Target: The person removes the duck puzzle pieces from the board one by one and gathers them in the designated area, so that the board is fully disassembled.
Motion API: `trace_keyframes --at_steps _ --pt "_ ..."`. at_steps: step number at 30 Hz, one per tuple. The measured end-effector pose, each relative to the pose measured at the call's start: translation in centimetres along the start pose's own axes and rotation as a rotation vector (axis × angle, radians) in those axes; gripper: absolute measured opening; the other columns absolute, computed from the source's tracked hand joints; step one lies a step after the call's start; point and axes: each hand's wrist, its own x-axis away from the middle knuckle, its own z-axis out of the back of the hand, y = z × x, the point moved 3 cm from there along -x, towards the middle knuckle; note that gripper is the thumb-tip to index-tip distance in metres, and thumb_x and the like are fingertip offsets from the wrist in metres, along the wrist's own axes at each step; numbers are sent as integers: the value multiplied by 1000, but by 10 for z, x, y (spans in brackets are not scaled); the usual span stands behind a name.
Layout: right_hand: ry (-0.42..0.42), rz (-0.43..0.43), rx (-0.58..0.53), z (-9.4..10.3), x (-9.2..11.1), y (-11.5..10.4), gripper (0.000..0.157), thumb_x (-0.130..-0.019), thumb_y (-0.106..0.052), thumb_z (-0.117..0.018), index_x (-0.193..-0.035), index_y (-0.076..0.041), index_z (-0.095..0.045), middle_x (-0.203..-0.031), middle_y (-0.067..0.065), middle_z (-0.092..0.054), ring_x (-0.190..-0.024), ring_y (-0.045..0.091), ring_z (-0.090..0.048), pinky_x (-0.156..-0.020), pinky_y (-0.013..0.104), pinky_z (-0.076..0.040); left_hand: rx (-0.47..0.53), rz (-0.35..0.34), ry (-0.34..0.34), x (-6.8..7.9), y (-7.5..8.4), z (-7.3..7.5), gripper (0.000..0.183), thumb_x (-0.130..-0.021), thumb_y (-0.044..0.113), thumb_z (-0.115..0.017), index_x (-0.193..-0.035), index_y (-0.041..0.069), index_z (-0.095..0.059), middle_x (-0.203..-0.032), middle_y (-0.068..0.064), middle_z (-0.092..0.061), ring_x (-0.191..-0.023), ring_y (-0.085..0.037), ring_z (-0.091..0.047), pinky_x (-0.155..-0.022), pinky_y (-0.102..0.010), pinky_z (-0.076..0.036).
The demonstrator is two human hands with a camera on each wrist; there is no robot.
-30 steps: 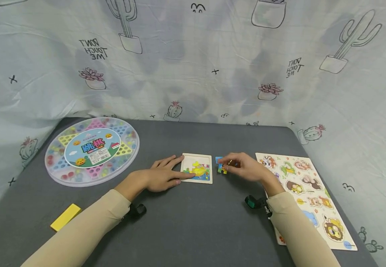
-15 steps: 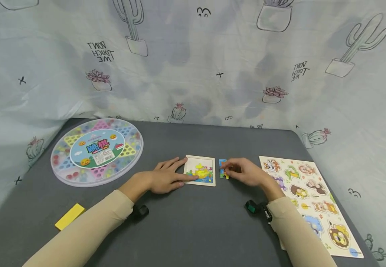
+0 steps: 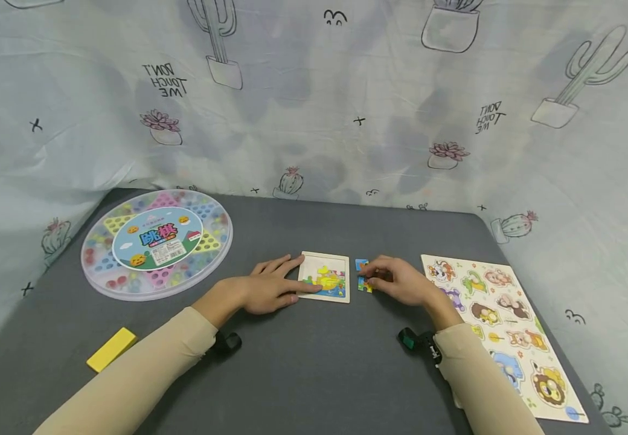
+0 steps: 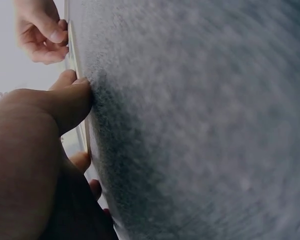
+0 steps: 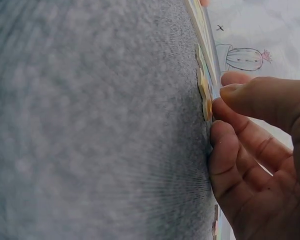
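While, in the head view, the left hand point(image 3: 270, 291) rests open with fingers spread against the left side of the puzzle tray point(image 3: 313, 264), the right hand point(image 3: 401, 281) has its bent fingertips at loose puzzle pieces point(image 3: 365, 286), just right of the tray on the worktop point(image 3: 303, 368). An animal board point(image 3: 482, 283) lies further right of the tray; a round game box point(image 3: 157, 238) and yellow block point(image 3: 112, 349) lie left of it. The left wrist view shows the left fingers along the tray's edge. In the right wrist view, the right thumb and fingers are partly closed beside the pieces near the tray; whether they grip one cannot be told.
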Motion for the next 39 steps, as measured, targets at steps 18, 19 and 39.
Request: trace_keyframes --at_steps 18,19,39 --pt "25 -2 56 2 -12 -10 22 -102 -9 -64 -123 -8 -71 -116 4 -67 -94 18 -61 -80 36 -52 31 6 74 2 7 3 45 -110 32 -47 -151 52 -44 -173 -6 -6 -157 -38 -11 -118 -64 -18" --pt "28 2 60 2 -13 -11 22 -103 -10 -64 -123 -8 -71 -115 4 -67 -92 18 -61 -77 35 -52 26 7 71 1 7 3 46 -110 31 -47 -150 53 -44 -173 -6 -6 -157 -38 -11 -117 -65 -19" --pt "45 119 51 -16 -46 -34 25 -103 -10 -63 -127 -6 -71 -113 4 -66 -88 17 -60 -72 33 -52 40 23 -23 -6 4 -1 52 -111 34 -40 -148 69 -31 -174 -4 4 -159 -35 -2 -119 -68 -11"
